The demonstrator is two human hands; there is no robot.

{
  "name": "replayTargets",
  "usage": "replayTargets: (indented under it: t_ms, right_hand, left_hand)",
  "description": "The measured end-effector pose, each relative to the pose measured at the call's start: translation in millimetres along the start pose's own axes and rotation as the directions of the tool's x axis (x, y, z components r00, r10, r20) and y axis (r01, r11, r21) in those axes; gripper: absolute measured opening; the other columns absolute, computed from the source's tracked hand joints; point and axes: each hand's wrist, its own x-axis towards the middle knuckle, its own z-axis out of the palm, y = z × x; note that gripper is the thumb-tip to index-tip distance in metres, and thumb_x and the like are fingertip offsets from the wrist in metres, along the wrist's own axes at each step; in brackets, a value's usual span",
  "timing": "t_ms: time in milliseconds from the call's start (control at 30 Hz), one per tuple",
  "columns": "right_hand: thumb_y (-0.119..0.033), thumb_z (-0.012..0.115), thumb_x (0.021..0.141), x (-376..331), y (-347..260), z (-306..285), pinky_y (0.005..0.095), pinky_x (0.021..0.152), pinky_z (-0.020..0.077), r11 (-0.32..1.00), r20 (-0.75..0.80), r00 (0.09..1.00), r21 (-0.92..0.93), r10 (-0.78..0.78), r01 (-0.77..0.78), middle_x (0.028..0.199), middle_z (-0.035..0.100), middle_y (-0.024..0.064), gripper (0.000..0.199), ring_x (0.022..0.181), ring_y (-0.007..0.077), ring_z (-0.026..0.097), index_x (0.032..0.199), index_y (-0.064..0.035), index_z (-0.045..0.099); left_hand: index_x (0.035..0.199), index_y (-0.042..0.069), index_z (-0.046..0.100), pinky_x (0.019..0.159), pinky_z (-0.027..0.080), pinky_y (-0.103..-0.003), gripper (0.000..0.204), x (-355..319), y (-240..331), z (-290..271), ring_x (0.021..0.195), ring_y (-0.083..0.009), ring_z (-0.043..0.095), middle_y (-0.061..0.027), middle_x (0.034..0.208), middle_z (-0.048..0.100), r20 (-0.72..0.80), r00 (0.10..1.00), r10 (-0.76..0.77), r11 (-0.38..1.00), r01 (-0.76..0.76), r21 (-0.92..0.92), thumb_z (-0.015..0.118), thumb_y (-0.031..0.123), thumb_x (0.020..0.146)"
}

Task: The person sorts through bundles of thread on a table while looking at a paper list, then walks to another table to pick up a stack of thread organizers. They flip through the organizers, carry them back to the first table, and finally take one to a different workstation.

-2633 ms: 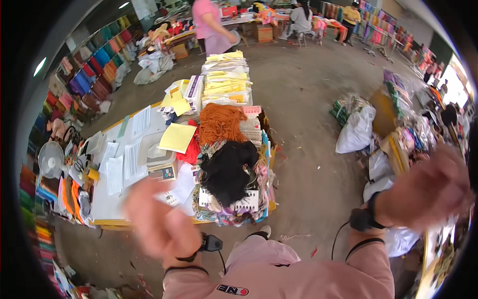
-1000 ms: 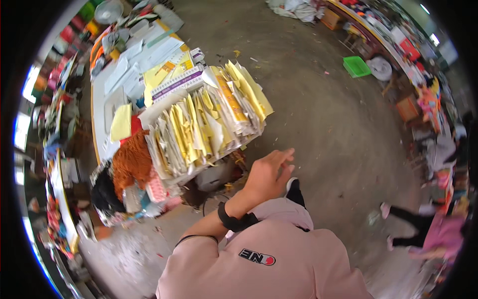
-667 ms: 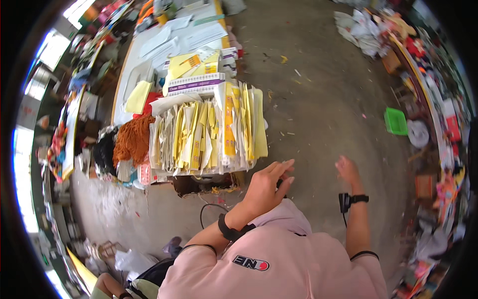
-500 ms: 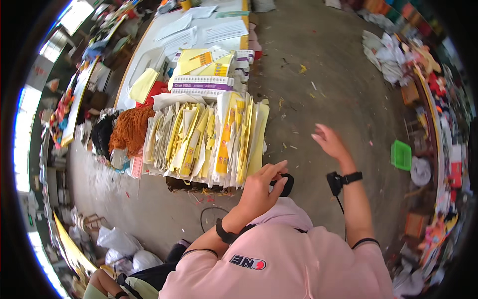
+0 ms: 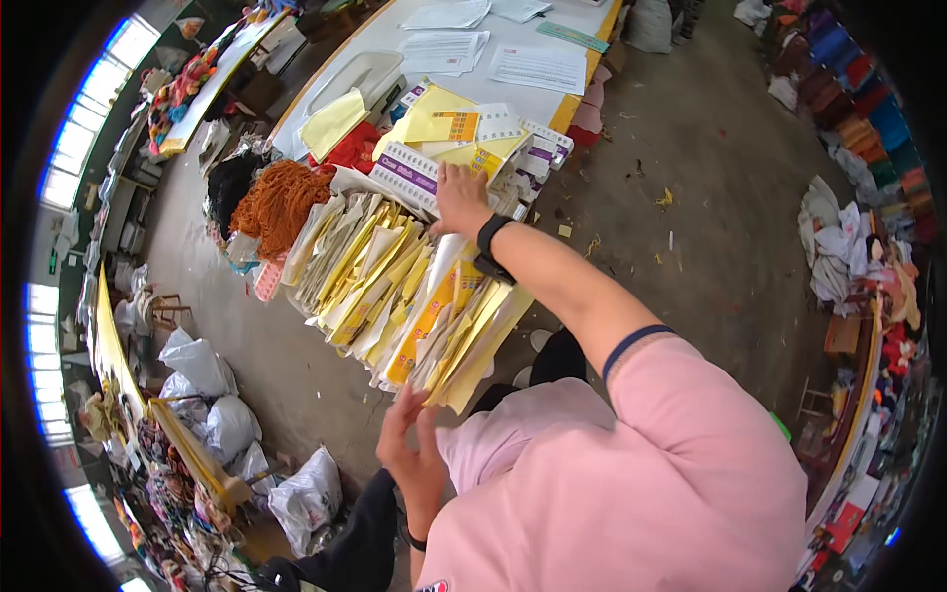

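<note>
My right hand [image 5: 459,197] reaches out, palm down with fingers spread, onto a stack of yellow sheets and white-and-purple booklets [image 5: 449,148] at the table's near end; a black band sits on that wrist. Just below it, rows of yellow and white envelopes [image 5: 395,286] stand on edge. My left hand [image 5: 414,444] is close to my body, fingers apart, at the lower corner of the nearest yellow envelope. I cannot see it gripping anything. My pink shirt fills the lower right.
An orange yarn bundle [image 5: 281,197], a black bundle [image 5: 232,178] and red cloth [image 5: 350,148] lie left of the envelopes. White papers [image 5: 533,64] and a white tray [image 5: 355,79] are on the long table. White bags [image 5: 207,395] stand on the concrete floor; cloth piles [image 5: 838,247] at right.
The view has swung so the table now lies up and left. My right hand went from the air down onto the booklet stack. My left hand dropped from the envelopes' edge toward my body.
</note>
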Motion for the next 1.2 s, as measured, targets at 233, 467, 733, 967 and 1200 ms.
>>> replayTargets:
  t_ms: [233, 467, 733, 967, 1200]
  right_hand:
    - [-0.039, 0.08, 0.064, 23, 25, 17, 0.0481, 0.093, 0.0435, 0.978, -0.007, 1.0, 0.208, -0.015, 0.016, 0.125, 0.05, 0.0173, 0.1, 0.116, 0.032, 0.049, 0.142, 0.0017, 0.034]
    - [-0.045, 0.081, 0.056, 51, 73, 1, 0.0396, 0.092, 0.0499, 0.814, 0.051, 0.992, 0.577, -0.115, 0.065, 0.11, 0.064, 0.0247, 0.077, 0.105, 0.0359, 0.062, 0.112, 0.0031, 0.059]
    - [-0.049, 0.084, 0.056, 53, 85, -29, 0.0349, 0.087, 0.0526, 0.681, 0.236, 0.955, 0.73, -0.182, -0.051, 0.112, 0.066, 0.0242, 0.094, 0.1, 0.0289, 0.067, 0.124, 0.0096, 0.056]
    - [-0.05, 0.08, 0.053, 68, 78, -27, 0.0381, 0.08, 0.0547, 0.854, 0.184, 0.972, 0.519, -0.146, 0.03, 0.103, 0.067, 0.0275, 0.081, 0.092, 0.0339, 0.068, 0.108, 0.0065, 0.063]
    - [-0.049, 0.077, 0.059, 33, 58, -56, 0.0403, 0.093, 0.0498, 0.882, 0.254, 0.96, 0.472, -0.121, -0.013, 0.117, 0.061, 0.0288, 0.092, 0.11, 0.038, 0.061, 0.123, 0.01, 0.048]
  left_hand:
    - [0.13, -0.004, 0.054, 0.083, 0.049, -0.025, 0.034, -10, 32, 30, 0.092, -0.0123, 0.06, -0.0106, 0.11, 0.065, -0.362, 0.897, -0.252, 0.966, 0.212, -0.148, 0.053, 0.005, 0.097]
    - [0.128, -0.005, 0.055, 0.082, 0.05, -0.028, 0.034, 20, 60, 67, 0.088, -0.0146, 0.063, -0.0144, 0.107, 0.066, -0.326, 0.912, -0.249, 0.963, 0.198, -0.183, 0.052, 0.002, 0.095]
    - [0.119, -0.001, 0.061, 0.092, 0.048, -0.04, 0.036, 150, 47, 109, 0.106, -0.0302, 0.061, -0.0153, 0.116, 0.064, 0.052, 0.985, 0.165, 0.918, -0.172, 0.357, 0.065, 0.011, 0.085]
    - [0.131, 0.001, 0.053, 0.101, 0.041, -0.047, 0.066, 266, -7, 194, 0.126, -0.039, 0.047, -0.0171, 0.132, 0.055, 0.326, 0.931, -0.164, 0.616, -0.161, 0.771, 0.069, 0.038, 0.079]
    - [0.137, -0.004, 0.044, 0.111, 0.031, -0.049, 0.061, 297, -114, 162, 0.138, -0.0426, 0.032, -0.0193, 0.152, 0.034, 0.148, 0.984, -0.096, 0.528, -0.076, 0.846, 0.057, 0.026, 0.085]
